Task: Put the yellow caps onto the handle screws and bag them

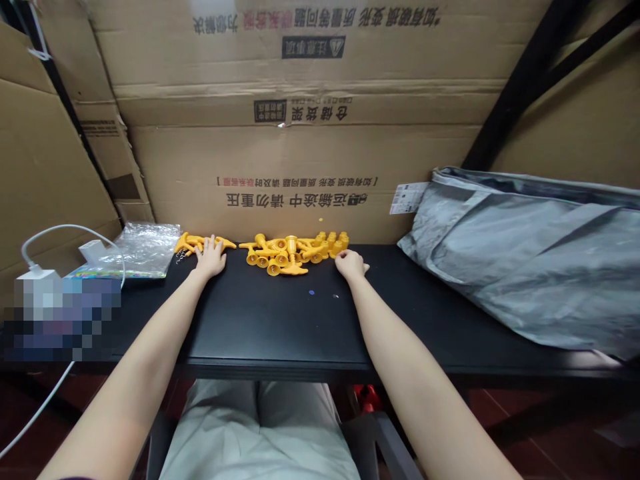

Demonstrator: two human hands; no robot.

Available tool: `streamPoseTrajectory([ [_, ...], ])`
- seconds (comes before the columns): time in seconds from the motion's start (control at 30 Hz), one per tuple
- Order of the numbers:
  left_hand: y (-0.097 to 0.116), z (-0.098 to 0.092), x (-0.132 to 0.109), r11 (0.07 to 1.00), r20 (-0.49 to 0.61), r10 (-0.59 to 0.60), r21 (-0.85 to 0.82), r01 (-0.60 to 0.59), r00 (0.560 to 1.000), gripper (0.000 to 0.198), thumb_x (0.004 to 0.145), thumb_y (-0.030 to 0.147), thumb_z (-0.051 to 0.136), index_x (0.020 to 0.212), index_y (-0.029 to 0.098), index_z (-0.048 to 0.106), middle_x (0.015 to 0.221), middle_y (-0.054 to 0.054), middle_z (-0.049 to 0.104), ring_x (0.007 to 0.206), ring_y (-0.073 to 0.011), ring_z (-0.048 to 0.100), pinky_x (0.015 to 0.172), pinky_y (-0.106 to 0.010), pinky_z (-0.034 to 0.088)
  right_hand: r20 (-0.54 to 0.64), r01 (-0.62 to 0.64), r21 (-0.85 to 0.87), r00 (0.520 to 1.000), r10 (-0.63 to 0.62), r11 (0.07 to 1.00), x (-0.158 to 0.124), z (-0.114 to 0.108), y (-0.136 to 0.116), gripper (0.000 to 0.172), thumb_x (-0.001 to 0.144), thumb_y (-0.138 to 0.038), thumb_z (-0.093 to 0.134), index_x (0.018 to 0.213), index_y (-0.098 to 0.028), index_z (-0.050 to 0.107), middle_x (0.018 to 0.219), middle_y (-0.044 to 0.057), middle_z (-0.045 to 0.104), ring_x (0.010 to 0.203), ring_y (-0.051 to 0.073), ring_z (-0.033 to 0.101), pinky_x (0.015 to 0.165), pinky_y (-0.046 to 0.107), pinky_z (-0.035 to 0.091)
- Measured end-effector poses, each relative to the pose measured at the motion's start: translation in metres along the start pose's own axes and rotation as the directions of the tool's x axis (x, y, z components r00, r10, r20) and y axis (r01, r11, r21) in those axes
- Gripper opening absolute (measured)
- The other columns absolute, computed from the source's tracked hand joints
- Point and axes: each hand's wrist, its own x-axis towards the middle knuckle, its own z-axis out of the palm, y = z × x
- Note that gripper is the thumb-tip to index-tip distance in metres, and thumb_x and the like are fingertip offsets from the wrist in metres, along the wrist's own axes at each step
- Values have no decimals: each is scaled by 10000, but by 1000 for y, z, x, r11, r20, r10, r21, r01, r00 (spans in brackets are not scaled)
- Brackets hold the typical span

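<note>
A heap of several small yellow plastic trumpet-shaped pieces (pixel 290 252) lies at the back of the black table (pixel 280 320). A smaller cluster of the same yellow pieces (pixel 187 243) lies to its left. My left hand (pixel 210 257) rests flat with fingers spread, its fingertips touching the smaller cluster. My right hand (pixel 350 264) lies at the right end of the heap with fingers curled; what they hold, if anything, I cannot make out.
A clear plastic bag (pixel 143 250) lies at the back left beside a white charger and cable (pixel 37 273). A large grey bag (pixel 530 253) fills the table's right side. Cardboard boxes (pixel 300 133) wall the back.
</note>
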Motion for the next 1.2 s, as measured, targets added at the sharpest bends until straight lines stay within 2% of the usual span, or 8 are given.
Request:
streamPoseTrajectory([
  [0.1,14,-6,0,976,-39,210,-51,-211,977,525,840,232,406,1358,168,460,1520,-153,318,1414,-315,261,1122,-602,185,-9,-8,2,1000,8,1000,-1,-2,-2,220,819,-173,494,872,-199,706,1056,83,675,1022,247,568,895,429,363],
  [0.23,39,-6,6,893,110,423,-223,-392,900,626,745,91,426,1341,268,490,1344,-58,563,1273,-241,477,1075,-468,347,-63,0,16,998,1,1000,-4,-4,-3,239,829,-175,470,901,-175,697,1072,114,642,1017,264,562,876,438,375],
  [0.4,60,4,10,944,193,289,-218,-246,938,595,704,80,512,1255,298,566,1295,-93,588,1215,-334,503,968,-507,408,-157,98,42,983,-91,994,-5,-4,-5,251,828,-185,440,904,-151,677,1081,145,609,1013,278,535,860,445,362],
  [0.63,63,6,5,969,117,223,-135,-207,968,508,783,51,417,1219,264,567,1184,-113,589,1164,-283,531,916,-451,450,-297,311,65,913,-279,948,-5,0,-12,222,801,-209,413,856,-166,624,1016,144,616,973,281,518,848,444,339],
  [0.77,61,-4,5,967,-128,160,-179,-182,979,466,820,87,418,1248,219,548,1088,-114,585,1074,-239,572,902,-353,455,-375,445,71,841,-389,893,-8,-2,-19,194,814,-227,412,821,-184,601,967,140,626,940,277,525,834,428,338],
  [0.9,67,-28,3,962,-331,96,-212,-173,939,430,838,117,442,1242,213,553,1028,-101,581,1002,-229,589,855,-327,456,-398,580,81,765,-507,811,-22,-10,-36,180,842,-232,430,854,-187,603,982,130,650,949,268,557,858,421,331],
  [1.07,88,-58,-19,962,-422,222,-49,-267,879,367,837,98,438,1134,224,612,1040,-103,602,983,-239,578,817,-344,431,-340,821,110,561,-755,560,-57,-21,-70,248,918,-338,429,1024,-193,600,1049,108,675,970,236,600,908,401,326],
  [1.2,103,-62,-41,935,-456,334,48,-352,825,283,878,123,402,1000,203,644,1015,-108,635,990,-236,566,830,-352,404,-229,915,131,403,-886,382,-89,-20,-91,409,927,-468,434,1183,-175,560,1075,120,684,999,247,615,940,412,323],
])
